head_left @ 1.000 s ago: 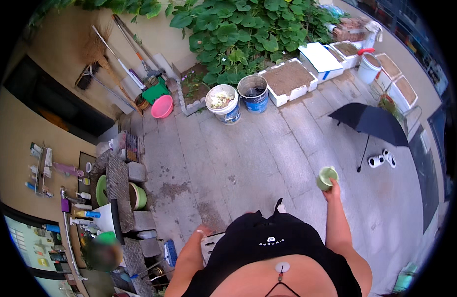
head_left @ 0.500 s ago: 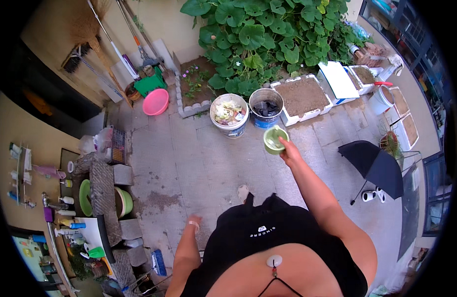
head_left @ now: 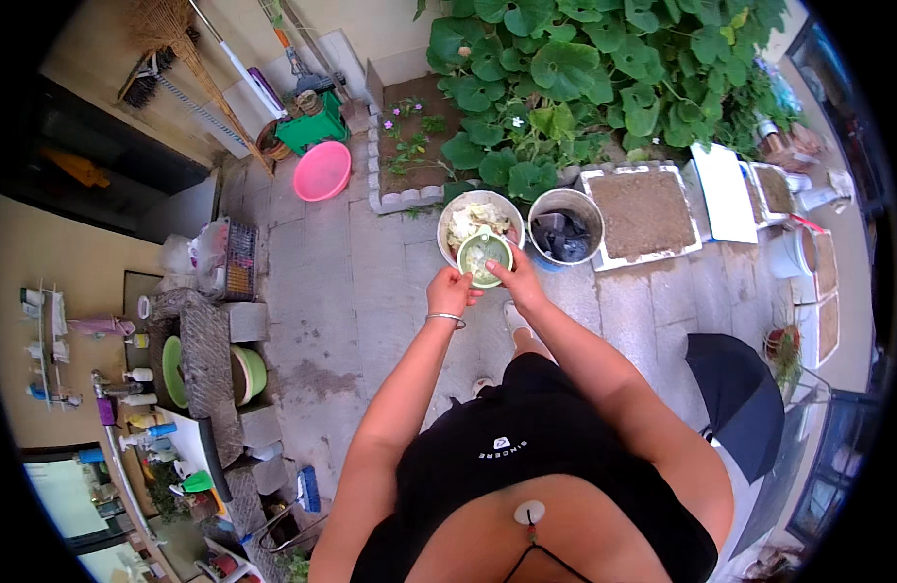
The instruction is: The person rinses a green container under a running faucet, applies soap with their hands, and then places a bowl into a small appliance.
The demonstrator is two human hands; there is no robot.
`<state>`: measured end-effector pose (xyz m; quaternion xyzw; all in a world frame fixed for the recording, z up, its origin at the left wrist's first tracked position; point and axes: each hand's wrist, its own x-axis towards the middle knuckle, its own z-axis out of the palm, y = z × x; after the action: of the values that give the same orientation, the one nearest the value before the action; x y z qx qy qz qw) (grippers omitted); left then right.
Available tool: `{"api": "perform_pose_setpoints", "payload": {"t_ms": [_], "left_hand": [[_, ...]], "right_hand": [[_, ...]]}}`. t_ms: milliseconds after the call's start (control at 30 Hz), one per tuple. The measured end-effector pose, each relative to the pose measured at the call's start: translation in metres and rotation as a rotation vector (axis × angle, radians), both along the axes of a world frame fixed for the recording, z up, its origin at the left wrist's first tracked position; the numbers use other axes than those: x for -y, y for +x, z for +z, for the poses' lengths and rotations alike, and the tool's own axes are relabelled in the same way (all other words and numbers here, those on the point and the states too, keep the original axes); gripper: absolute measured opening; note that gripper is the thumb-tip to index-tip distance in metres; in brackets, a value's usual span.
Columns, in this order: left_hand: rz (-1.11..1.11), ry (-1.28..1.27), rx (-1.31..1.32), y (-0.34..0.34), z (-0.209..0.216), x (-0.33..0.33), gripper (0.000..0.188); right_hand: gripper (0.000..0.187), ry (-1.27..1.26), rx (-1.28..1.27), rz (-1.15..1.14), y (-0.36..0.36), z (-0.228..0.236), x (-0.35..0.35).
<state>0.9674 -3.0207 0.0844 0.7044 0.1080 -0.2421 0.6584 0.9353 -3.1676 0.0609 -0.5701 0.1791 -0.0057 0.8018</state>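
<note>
A small green bowl with pale bits inside hangs in front of me, over the near rim of a white bucket that holds pale food scraps. My right hand grips the bowl's right side, thumb at the rim. My left hand, a bangle at its wrist, is closed at the bowl's lower left edge; its fingertips are partly hidden. Just right of the scraps stands a second bucket, with a crumpled black plastic bag in it.
Behind the buckets grows a leafy plant bed. Soil-filled white boxes line the right back. A pink basin sits at the far left. On the right lies an open black umbrella; a stone sink stands left. Grey paving lies between.
My right hand and the bowl have moved left, to the scrap bucket. My left hand has come up from low at my side to the bowl. I have moved closer to the buckets.
</note>
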Motion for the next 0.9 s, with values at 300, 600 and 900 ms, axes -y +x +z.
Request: {"api": "perform_pose_setpoints", "payload": {"t_ms": [300,600,900], "left_hand": [[-0.018,0.275,0.122,0.121,-0.060,0.042,0.015],[-0.130,0.414,0.149,0.195,-0.096,0.071,0.015],[-0.202,0.631,0.251,0.230,-0.119,0.081,0.014]], "right_hand": [[0.052,-0.545,-0.083,0.238,0.147,-0.059,0.084],[0.028,-0.553,-0.147,0.263,0.225,-0.096,0.125],[0.027,-0.664,-0.261,0.321,0.255,-0.108,0.127]]}}
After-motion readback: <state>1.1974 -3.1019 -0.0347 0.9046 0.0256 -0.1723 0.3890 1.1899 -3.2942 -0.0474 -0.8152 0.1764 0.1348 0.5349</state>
